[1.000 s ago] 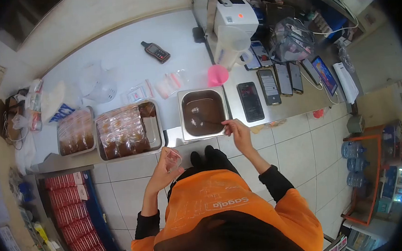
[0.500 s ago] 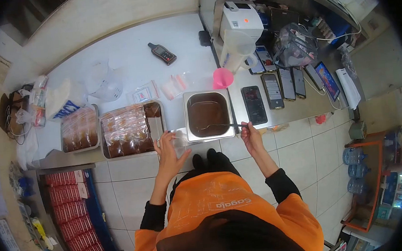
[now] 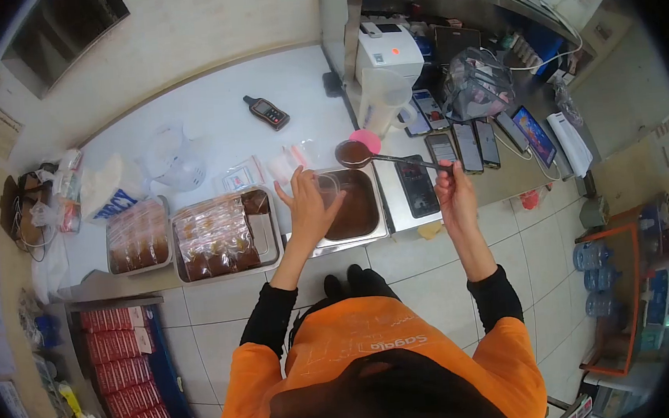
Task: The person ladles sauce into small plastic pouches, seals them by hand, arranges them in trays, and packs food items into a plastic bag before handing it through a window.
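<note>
- Long white-topped worktop across the upper view, far corners near the black lens border.
- Bright orange top with black cuffs below, front lettering small, lower part covered by dark cloth.
- Both arms reaching forward, elbows bent and set outward, right forearm well apart from left.
- Rectangular steel tray loaded with clear bags of brown filling; bag outlines broken up by glare.
- Deep square steel pan of glossy brown liquid at the worktop's front edge, right of the tray; left side largely hidden behind hand and wrist.
- Left hand raised over the pan's left side, back upward, fingers curved and partly spread, thumb out to the right; between them, a small round clear plastic cup.
- Right hand lifted to the right of the pan, closed around the handle end of a long black-handled ladle; exact finger placement hard to make out.
- Ladle bowl round, brown inside, near the pan's far edge in view; height above it, cannot tell.
- Pink plastic funnel partly hidden behind the ladle bowl.
- Cup wall see-through, blending with the pan behind; contents, cannot tell.
</note>
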Motion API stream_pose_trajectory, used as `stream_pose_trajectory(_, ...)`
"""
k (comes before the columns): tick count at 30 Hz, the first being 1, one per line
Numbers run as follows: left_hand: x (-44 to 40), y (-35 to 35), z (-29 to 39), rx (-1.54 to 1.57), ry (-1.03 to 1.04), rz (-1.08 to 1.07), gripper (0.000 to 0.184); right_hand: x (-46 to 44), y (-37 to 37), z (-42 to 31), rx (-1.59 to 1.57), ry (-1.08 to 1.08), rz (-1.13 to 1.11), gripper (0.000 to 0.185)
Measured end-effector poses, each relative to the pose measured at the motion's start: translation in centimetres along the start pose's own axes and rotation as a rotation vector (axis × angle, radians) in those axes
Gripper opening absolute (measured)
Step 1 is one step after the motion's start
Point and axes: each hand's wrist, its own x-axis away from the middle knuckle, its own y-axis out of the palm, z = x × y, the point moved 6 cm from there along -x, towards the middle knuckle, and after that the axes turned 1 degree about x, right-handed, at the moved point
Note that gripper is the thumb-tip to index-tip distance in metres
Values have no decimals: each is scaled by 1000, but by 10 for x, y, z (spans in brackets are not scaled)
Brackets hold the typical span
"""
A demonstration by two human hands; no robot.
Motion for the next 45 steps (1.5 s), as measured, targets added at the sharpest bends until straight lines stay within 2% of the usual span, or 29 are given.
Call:
stream_pose_trajectory(12, -10, 2, 10, 182, -57, 56, 63, 28, 40, -15, 272, -304, -80, 34)
stream_pose_trajectory(15, -11, 2, 7, 210, -66, 15, 60, 39, 51, -21, 350, -387, -95, 35)
stream_pose_trajectory(17, -12, 0, 7, 223, -48, 13, 57, 50, 63, -29, 446, -536, -167, 37)
stream_pose_trajectory(18, -13, -2, 6, 223, -49, 15, 57, 52, 63, -28, 446, -536, -169, 37)
stream_pose_trajectory(20, -13, -2, 5, 222, -62, -1, 54, 64, 71, -34, 664, -784, -235, 38)
stream_pose_trajectory(21, -13, -2, 4, 223, -64, 0, 54, 65, 73, -36, 665, -783, -237, 38)
stream_pose_trajectory(23, -14, -2, 3, 216, -70, 17, 54, 87, 95, -43, 908, -1149, -417, 37)
stream_pose_trajectory(24, -13, -2, 2, 216, -72, 18, 54, 90, 95, -39, 936, -1191, -508, 35)
stream_pose_trajectory(25, -13, 0, 1, 186, -57, 2, 54, 90, 94, -36, 936, -1191, -510, 35)
stream_pose_trajectory(28, -14, 0, 0, 186, -72, -13, 54, 91, 96, -25, 987, -1183, -618, 34)
stream_pose_trajectory(30, -15, -1, 0, 217, -102, -13, 54, 82, 90, -27, 950, -1111, -454, 35)
stream_pose_trajectory(31, -16, -2, 1, 218, -102, 5, 55, 81, 89, -24, 951, -1111, -456, 35)
stream_pose_trajectory(33, -16, -3, 1, 219, -101, 23, 55, 61, 69, -18, 786, -828, -230, 37)
stream_pose_trajectory(34, -16, -2, 0, 226, -106, 17, 54, 54, 63, -13, 689, -697, -257, 36)
stream_pose_trajectory(35, -17, -2, -1, 232, -111, 10, 54, 52, 63, -12, 689, -696, -258, 36)
stream_pose_trajectory(37, -17, -3, 0, 231, -118, 5, 54, 36, 48, -3, 451, -451, -72, 34)
stream_pose_trajectory(38, -17, -3, 0, 230, -124, -1, 54, 33, 46, 0, 451, -449, -73, 34)
stream_pose_trajectory(40, -16, -2, -3, 209, -128, 5, 55, 21, 25, 18, 207, -268, 63, 34)
stream_pose_trajectory(41, -14, -2, -4, 188, -130, 11, 55, 17, 16, 28, 208, -266, 60, 34)
stream_pose_trajectory(43, -11, -3, -9, 187, -147, 21, 55, 14, -21, 65, 2, -41, 253, 33)
stream_pose_trajectory(44, -8, -4, -12, 189, -163, 28, 55, 14, -29, 73, 3, -38, 248, 33)
stream_pose_trajectory(45, -7, -6, -11, 185, -167, 32, 55, 17, -34, 82, 134, 67, 266, 29)
